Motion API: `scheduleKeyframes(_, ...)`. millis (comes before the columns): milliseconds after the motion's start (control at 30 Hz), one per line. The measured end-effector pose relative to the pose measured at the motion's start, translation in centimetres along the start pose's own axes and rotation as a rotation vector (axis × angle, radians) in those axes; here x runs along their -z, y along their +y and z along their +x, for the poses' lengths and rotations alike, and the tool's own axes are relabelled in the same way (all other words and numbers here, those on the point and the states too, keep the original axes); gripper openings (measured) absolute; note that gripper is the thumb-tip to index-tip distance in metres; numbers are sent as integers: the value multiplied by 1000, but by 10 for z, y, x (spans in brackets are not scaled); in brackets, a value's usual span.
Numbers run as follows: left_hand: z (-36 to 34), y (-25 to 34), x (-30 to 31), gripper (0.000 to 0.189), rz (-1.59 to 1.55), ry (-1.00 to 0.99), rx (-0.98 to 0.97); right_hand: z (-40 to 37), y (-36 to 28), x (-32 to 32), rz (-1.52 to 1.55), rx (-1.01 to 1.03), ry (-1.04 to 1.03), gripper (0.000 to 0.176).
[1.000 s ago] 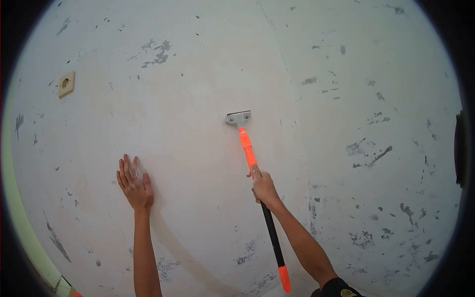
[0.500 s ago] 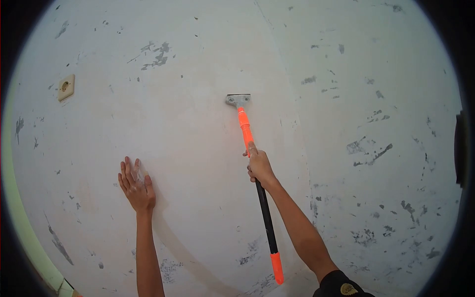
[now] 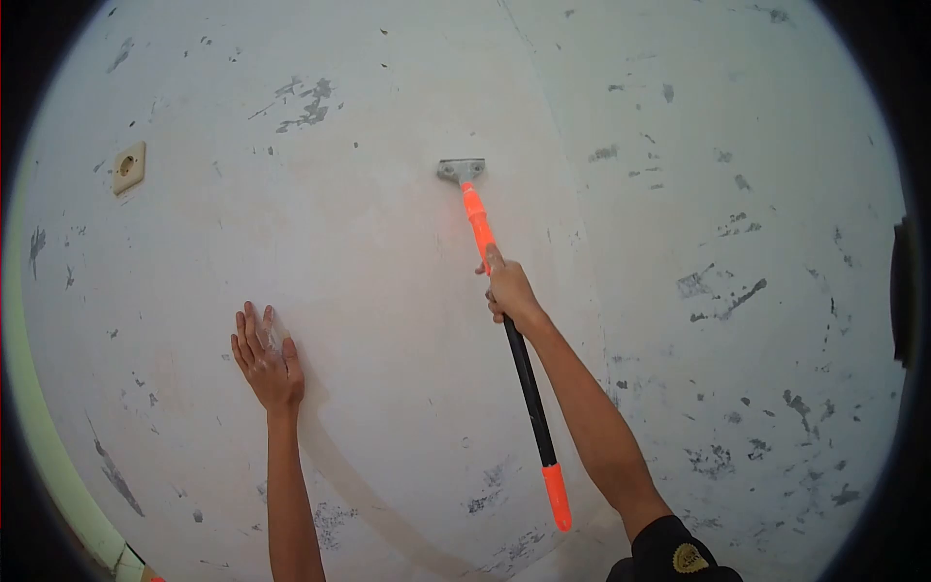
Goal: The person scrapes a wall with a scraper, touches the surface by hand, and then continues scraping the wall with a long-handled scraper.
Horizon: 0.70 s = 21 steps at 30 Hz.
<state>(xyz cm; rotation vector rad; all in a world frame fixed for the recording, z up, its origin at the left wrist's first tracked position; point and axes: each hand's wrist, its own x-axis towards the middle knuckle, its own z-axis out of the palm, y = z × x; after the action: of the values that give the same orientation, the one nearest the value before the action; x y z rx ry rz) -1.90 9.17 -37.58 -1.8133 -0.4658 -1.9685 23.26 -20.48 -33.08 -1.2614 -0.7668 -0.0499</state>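
Right hand (image 3: 511, 293): fingers wrapped round a long-handled scraper (image 3: 529, 383). Left hand (image 3: 271, 367): open, fingers spread, palm toward wall (image 3: 407, 320).

1. Soft, diffuse light is spreading across the wall (image 3: 407, 291).
2. A faint, blurry-edged shadow (image 3: 364, 485) is falling below and right of the socket (image 3: 129, 168).
3. Lens distortion is bowing the pale green strip (image 3: 21, 388) below the socket.
4. Black vignetting is surrounding everything.
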Motion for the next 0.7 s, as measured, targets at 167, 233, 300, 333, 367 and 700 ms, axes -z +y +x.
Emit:
scheduleKeyframes(167, -1, -2, 0, 51, -16, 1, 4, -52, 80, 20, -112, -18, -31, 63)
scheduleKeyframes(233, 0, -2, -1, 51, -9, 0, 1, -81, 121, 28, -135, -55, -34, 62)
scheduleKeyframes(300, 0, 0, 1, 50, -5, 7, -2, -110, 154, 36, -140, -93, -35, 58)
scheduleKeyframes(333, 1, 1, 1, 50, -7, 5, -6, -120, 168, 40, -144, -100, -44, 56)
scheduleKeyframes(367, 1, 1, 1, 50, 3, 6, -12, -125, 176, 45, -141, -104, -42, 56)
scheduleKeyframes(700, 0, 3, -7, 54, 86, 27, -73, -142, 264, 108, -202, -52, 75, 49)
